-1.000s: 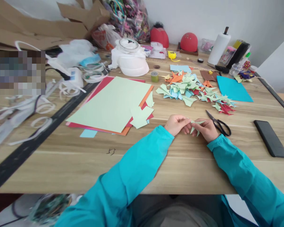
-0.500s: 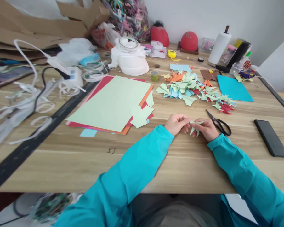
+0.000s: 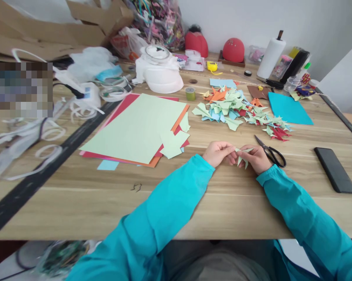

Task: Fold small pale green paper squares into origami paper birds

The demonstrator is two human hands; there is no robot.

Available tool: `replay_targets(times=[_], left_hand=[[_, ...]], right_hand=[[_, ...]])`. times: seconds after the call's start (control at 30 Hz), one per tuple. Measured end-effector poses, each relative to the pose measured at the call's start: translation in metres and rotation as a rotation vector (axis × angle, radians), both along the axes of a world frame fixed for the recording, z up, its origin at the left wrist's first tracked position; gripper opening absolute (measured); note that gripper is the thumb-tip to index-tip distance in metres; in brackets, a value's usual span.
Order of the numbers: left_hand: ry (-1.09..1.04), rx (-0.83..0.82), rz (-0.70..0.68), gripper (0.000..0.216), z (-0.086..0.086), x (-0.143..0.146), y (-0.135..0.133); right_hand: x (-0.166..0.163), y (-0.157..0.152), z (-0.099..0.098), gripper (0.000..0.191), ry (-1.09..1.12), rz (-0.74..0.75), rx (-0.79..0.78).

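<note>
Between my hands is a small pale green origami crane (image 3: 242,157), its pointed ends sticking out. My left hand (image 3: 220,153) pinches it from the left with thumb and fingertips. From the right, my right hand (image 3: 255,158) grips its other side, the fingers partly covering it. Black-handled scissors (image 3: 271,152) lie beside my right hand. Beyond the hands is a heap of folded paper cranes (image 3: 230,103) in green, blue, orange and red. Several cut pale green paper squares (image 3: 175,144) lie to the left of my left hand.
Large coloured paper sheets (image 3: 135,128) are stacked on the left of the wooden table (image 3: 176,210). A phone (image 3: 335,169) lies at the right. Behind stand a thread spool (image 3: 190,93), a turquoise paper pad (image 3: 290,108) and a white cap (image 3: 161,76). White straps and cables clutter the far left.
The view has shifted very slightly. Both hands keep their pinch on the paper crane, with almost no visible movement.
</note>
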State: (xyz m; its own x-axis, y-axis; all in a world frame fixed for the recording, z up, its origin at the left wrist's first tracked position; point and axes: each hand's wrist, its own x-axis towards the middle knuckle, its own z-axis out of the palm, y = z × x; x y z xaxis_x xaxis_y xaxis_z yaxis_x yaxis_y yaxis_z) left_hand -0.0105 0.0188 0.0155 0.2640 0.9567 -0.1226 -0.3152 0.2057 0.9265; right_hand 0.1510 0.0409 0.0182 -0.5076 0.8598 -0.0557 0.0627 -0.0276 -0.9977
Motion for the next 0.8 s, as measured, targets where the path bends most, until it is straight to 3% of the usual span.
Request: replay_targets(times=[0.8], left_hand=[[-0.013, -0.003, 0.055, 0.020, -0.0009, 0.0006, 0.0003]], right_hand=[[0.0008, 0.0003, -0.0004, 0.025, 0.004, -0.004, -0.019]])
